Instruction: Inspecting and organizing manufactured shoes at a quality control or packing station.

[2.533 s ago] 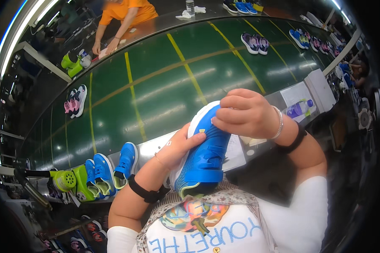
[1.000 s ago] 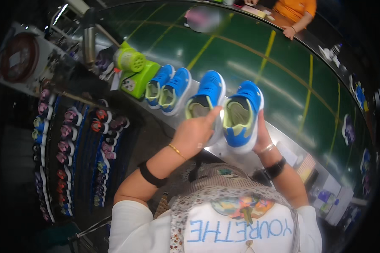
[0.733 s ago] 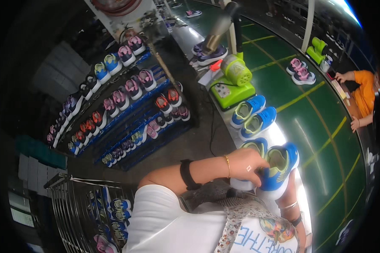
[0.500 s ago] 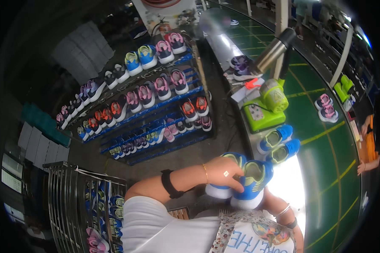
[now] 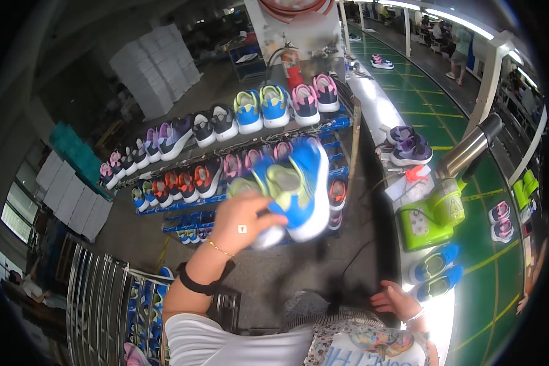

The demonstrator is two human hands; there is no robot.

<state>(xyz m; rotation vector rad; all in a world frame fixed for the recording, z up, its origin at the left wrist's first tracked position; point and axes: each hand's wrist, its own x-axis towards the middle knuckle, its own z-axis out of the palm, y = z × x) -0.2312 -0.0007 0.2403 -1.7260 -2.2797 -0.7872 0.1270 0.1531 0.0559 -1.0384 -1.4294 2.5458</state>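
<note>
My left hand (image 5: 244, 221) grips a pair of blue sneakers (image 5: 314, 183) with lime lining and white soles, its fingers at their heel ends. The pair is in the air in front of the shoe rack (image 5: 341, 124) and looks blurred. My right hand (image 5: 398, 300) is low at the bench's edge, holding nothing, with its fingers apart. Close to it on the bench lies another blue pair of sneakers (image 5: 436, 271). Pink, orange, purple, black and blue shoes stand in rows on the rack; the held pair hides part of the middle rows.
A lime-green machine (image 5: 427, 222) with a metal tube (image 5: 470, 149) stands on the bench to the right. Purple sneakers (image 5: 409, 146) sit behind it. Beyond runs a green conveyor (image 5: 479, 244) carrying pink shoes (image 5: 501, 221). A metal rack (image 5: 97, 293) with blue shoes is at lower left.
My left hand has carried the blue pair from the bench side up and left, before the rack. My right hand now shows apart from the shoes. The view has shifted toward the rack.
</note>
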